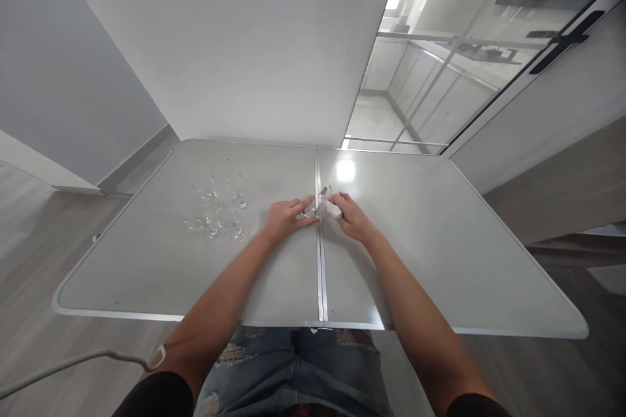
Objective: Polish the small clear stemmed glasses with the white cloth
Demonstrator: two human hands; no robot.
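Near the middle of the table, my left hand [288, 217] is closed around a small clear glass [309, 211], its fingers along the sides. A white cloth [328, 206] is bunched in the grip of my right hand [350, 216]. The cloth meets the glass at its right end and hides that part of it. To the left of my hands, several clear glasses [239, 232] stand in a cluster, some with round rims that show; their exact shape is hard to make out.
The pale folding table [440, 247] has a metal seam [321, 273] down its middle, under my hands. A white wall [220, 45] rises behind it, with a glass door [415, 91] at the back right. A white cable [73, 361] runs at lower left.
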